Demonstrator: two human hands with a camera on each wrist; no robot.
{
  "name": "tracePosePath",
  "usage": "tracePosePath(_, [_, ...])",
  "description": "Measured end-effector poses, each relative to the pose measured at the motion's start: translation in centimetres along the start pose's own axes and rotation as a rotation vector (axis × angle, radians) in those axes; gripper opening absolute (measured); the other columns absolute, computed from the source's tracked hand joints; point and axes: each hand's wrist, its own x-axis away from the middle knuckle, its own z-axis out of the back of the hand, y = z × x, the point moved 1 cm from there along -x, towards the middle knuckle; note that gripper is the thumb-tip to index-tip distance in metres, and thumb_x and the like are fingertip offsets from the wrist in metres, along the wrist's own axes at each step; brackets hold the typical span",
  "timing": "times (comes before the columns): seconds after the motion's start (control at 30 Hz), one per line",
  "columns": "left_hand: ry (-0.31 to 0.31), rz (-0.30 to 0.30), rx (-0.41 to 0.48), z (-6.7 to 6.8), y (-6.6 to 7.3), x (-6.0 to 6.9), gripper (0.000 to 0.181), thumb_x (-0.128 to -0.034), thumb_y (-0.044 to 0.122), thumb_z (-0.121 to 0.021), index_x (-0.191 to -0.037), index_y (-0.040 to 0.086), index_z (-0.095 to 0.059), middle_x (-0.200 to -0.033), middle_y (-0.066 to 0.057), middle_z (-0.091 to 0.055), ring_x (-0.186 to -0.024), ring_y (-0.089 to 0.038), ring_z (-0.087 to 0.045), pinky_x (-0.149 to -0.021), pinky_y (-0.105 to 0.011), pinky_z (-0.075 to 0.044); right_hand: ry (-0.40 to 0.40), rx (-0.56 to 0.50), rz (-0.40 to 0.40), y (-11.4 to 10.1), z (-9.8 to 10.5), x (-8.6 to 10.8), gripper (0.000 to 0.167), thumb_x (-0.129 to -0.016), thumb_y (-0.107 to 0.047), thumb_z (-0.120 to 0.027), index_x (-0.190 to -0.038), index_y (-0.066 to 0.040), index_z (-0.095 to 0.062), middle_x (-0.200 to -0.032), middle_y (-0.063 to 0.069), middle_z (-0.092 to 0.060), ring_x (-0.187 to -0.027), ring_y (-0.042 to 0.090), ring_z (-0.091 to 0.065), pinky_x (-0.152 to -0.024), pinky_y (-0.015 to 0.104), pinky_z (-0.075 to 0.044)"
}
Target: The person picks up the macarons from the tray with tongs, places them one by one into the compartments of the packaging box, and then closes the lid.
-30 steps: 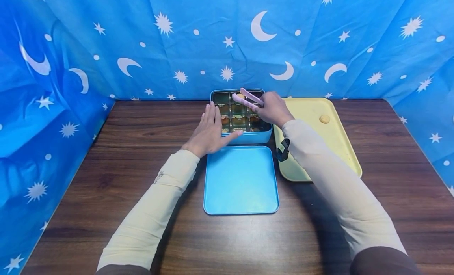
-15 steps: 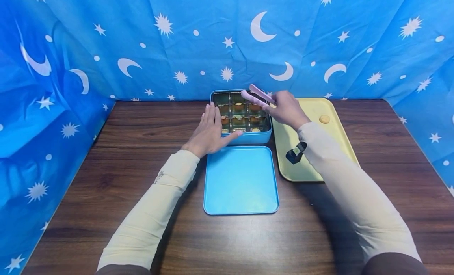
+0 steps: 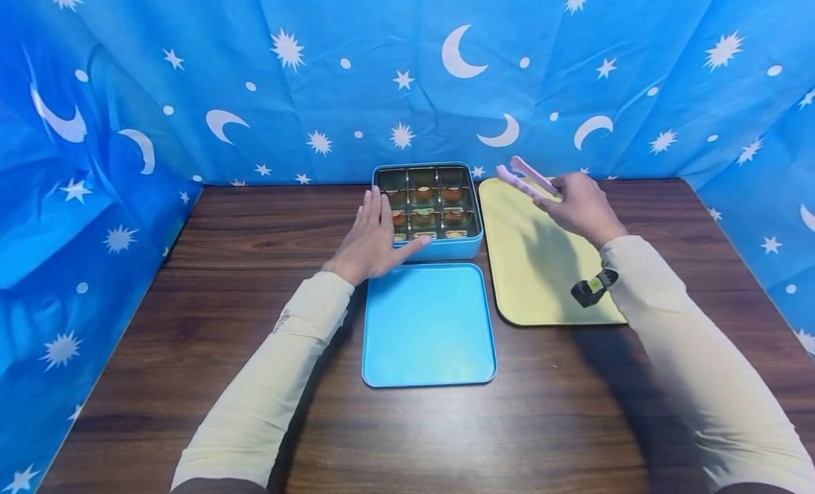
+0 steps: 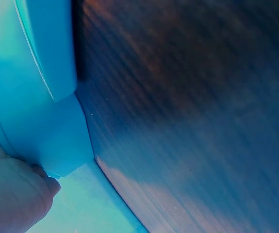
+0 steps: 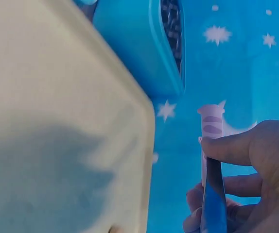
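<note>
On my feed, the right hand [image 3: 582,205] grips pink tongs [image 3: 533,175], blocking some yellow tray [image 3: 522,267].
The left hand [image 3: 366,243], fingers straight, hides the blue tin [image 3: 455,250]'s near-left corner from me.

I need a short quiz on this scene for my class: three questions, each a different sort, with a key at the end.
1. Multiple choice: what does the right hand hold?
A. A fork
B. Pink tongs
C. A sponge

2. True or false: in the head view, the yellow tray lies to the right of the blue tin.

3. Short answer: in the head view, what flat thing lies just in front of the tin, on its near side?

Key:
1. B
2. True
3. The blue lid
</note>
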Motion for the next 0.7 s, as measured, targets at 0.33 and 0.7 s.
tracePosePath(0.33, [0.005,-0.007,-0.002,0.0,-0.1,0.0,0.118,-0.0904,0.082,-0.039,-0.159,-0.004,0.003,-0.167,-0.020,0.015,-0.153,-0.032,0.017,-0.123,-0.045,0.001,0.013,0.025,-0.072,5.6,1.7,2.0,0.037,-0.094,-0.028,-0.071,-0.091,0.008,-0.062,-0.071,0.009,-0.047,-0.068,0.028,-0.045,-0.057,0.038,-0.035])
tracePosePath(0.7, [-0.004,-0.006,0.004,-0.1,-0.2,-0.1,0.118,-0.0902,0.082,-0.040,-0.159,-0.003,0.005,-0.166,-0.018,0.018,-0.153,-0.031,0.019,-0.123,-0.045,0.003,-0.021,-0.001,-0.167,9.9,1.2,4.1,0.037,-0.099,-0.026,-0.064,-0.090,0.010,-0.061,-0.068,0.008,-0.047,-0.060,0.023,-0.045,-0.051,0.035,-0.036])
